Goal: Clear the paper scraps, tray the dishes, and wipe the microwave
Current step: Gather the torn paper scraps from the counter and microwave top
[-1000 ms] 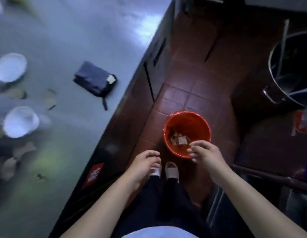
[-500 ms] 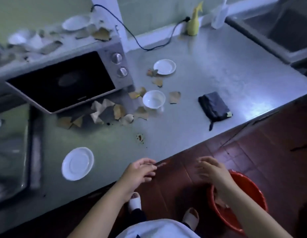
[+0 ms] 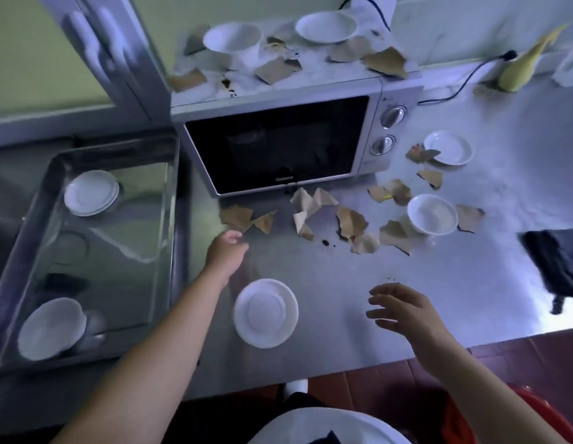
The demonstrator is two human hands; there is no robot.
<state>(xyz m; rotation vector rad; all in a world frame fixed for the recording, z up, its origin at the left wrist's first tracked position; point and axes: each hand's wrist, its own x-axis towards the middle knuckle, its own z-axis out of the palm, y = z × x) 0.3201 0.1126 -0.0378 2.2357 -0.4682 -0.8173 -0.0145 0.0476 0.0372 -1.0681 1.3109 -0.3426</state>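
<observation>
Brown paper scraps (image 3: 349,221) litter the steel counter in front of the microwave (image 3: 278,142), and more scraps (image 3: 277,70) lie on its top beside two white bowls (image 3: 233,43). My left hand (image 3: 225,253) hovers empty, fingers loosely curled, just short of the nearest scrap (image 3: 237,216). My right hand (image 3: 402,310) hangs open and empty over the counter. A white saucer (image 3: 266,312) sits between my hands. A bowl (image 3: 432,214) and a plate (image 3: 448,147) stand among the scraps at right. The metal tray (image 3: 179,219) holds stacked plates (image 3: 91,192) and a bowl (image 3: 51,328).
A dark folded cloth (image 3: 557,264) lies at the counter's right edge. A yellow spray bottle (image 3: 522,68) and a black power cord (image 3: 454,91) are at the back right. Part of the red bucket (image 3: 531,395) shows on the floor by my right arm. Small dark stains (image 3: 326,243) mark the counter.
My view swung from the red bucket on the floor up to the counter. Both hands moved from the bucket forward over the counter, the left one toward the scraps in front of the microwave.
</observation>
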